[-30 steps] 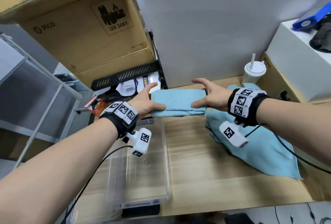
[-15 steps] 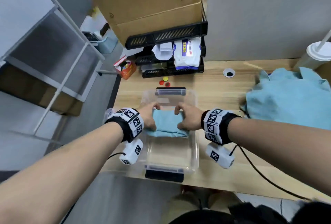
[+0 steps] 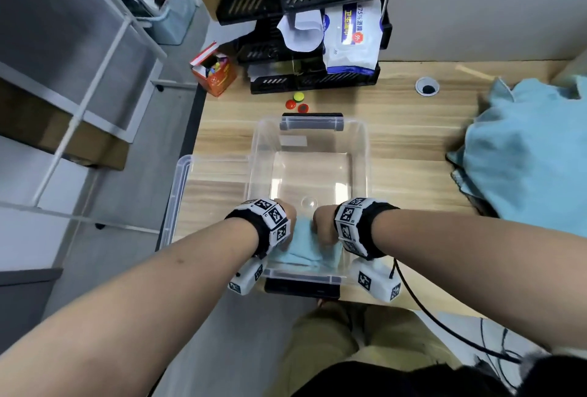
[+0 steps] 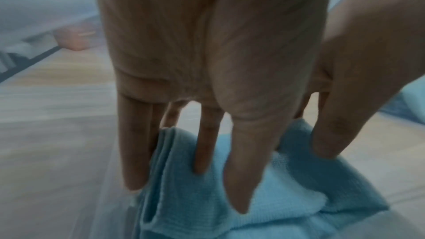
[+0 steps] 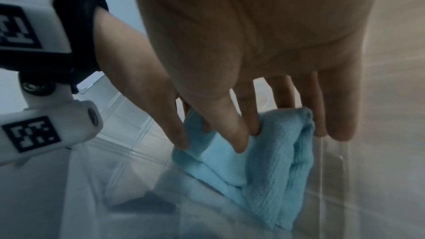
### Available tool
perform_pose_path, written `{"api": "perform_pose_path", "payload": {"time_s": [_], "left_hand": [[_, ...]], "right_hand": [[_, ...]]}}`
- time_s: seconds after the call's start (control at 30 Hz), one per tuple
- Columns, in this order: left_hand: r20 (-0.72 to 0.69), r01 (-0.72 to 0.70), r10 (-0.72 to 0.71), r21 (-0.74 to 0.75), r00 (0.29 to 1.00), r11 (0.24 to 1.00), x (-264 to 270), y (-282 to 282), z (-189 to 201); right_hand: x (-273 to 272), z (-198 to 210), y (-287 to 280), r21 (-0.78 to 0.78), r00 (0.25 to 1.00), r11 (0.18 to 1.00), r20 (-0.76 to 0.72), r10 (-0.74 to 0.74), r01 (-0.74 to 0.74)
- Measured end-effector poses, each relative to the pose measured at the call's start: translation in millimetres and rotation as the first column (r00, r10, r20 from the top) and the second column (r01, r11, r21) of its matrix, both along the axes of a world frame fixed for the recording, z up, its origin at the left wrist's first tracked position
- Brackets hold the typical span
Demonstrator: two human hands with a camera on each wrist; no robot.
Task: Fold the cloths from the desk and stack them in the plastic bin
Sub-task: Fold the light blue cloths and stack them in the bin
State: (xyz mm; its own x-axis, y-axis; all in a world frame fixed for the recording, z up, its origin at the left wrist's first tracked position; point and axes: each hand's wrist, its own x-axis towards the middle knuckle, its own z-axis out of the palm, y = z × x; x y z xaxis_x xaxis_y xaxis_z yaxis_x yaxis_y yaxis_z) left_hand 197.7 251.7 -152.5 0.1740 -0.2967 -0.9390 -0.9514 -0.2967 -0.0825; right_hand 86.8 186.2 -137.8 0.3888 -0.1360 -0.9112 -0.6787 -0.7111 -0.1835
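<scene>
A folded light-blue cloth (image 3: 305, 247) lies low inside the clear plastic bin (image 3: 368, 174), at its near end. My left hand (image 3: 287, 215) grips the cloth's left end and my right hand (image 3: 322, 222) grips its right end. In the left wrist view my left hand (image 4: 219, 190) has its thumb and one finger pressed into the cloth (image 4: 287, 197), with the other fingers down along its edge. In the right wrist view my right hand (image 5: 247, 141) pinches the cloth (image 5: 276, 161) between thumb and forefinger. A heap of unfolded blue cloths (image 3: 524, 158) sits on the desk at the right.
The bin's clear lid (image 3: 178, 193) lies beside it at the desk's left edge. Behind the bin are three small round magnets (image 3: 297, 102), a black tray rack (image 3: 314, 78) with a wipes pack (image 3: 352, 37), and an orange box (image 3: 212, 71). A cable hole (image 3: 427, 86) is at the back.
Both hands carried the folded cloth from the back of the desk toward me and down into the bin, then lowered it to the bin's near end.
</scene>
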Motion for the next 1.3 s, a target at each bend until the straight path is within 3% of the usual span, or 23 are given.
{"api": "perform_pose_path", "payload": {"time_s": [0.07,0.17,0.27,0.33,0.43,0.6,0.8,0.93,1.13,1.3], "left_hand": [[-0.058,-0.002,0.001,-0.012,0.998,1.000,-1,6,-7],[-0.001,0.145,-0.145,-0.041,0.989,0.989,-16,4,36],[0.086,0.239,-0.228,-0.142,0.970,0.961,-22,8,38],[0.109,0.280,-0.272,-0.074,0.956,0.957,-23,8,40],[0.062,0.247,-0.240,-0.133,0.969,0.960,-17,7,42],[0.074,0.176,-0.162,-0.272,0.984,0.946,-13,15,43],[0.075,0.259,-0.249,-0.176,0.966,0.950,-16,9,48],[0.076,0.323,-0.318,-0.059,0.945,0.945,-21,12,50],[0.053,0.111,-0.101,-0.242,0.993,0.964,-16,7,48],[0.089,0.107,-0.087,-0.254,0.992,0.961,-17,10,43]], "right_hand": [[2,-33,-2,0.005,0.998,0.999,-0.055,0.034,-0.034],[3,-67,-12,0.011,0.999,0.999,-0.033,0.032,-0.032],[1,-29,-5,0.006,0.998,1.000,0.063,0.013,-0.013],[-4,-3,0,-0.014,0.992,0.997,0.101,-0.079,0.081],[-12,21,7,0.005,0.976,0.988,0.157,-0.152,0.153],[-16,25,9,-0.024,0.957,0.967,0.152,-0.248,0.255],[-13,16,8,0.062,0.993,0.995,0.078,-0.084,0.079],[-14,13,11,0.051,0.996,0.998,0.083,-0.044,0.040],[-18,15,8,0.031,0.977,0.994,0.179,-0.112,0.108],[-18,24,9,0.067,0.943,0.973,0.239,-0.232,0.222]]}}
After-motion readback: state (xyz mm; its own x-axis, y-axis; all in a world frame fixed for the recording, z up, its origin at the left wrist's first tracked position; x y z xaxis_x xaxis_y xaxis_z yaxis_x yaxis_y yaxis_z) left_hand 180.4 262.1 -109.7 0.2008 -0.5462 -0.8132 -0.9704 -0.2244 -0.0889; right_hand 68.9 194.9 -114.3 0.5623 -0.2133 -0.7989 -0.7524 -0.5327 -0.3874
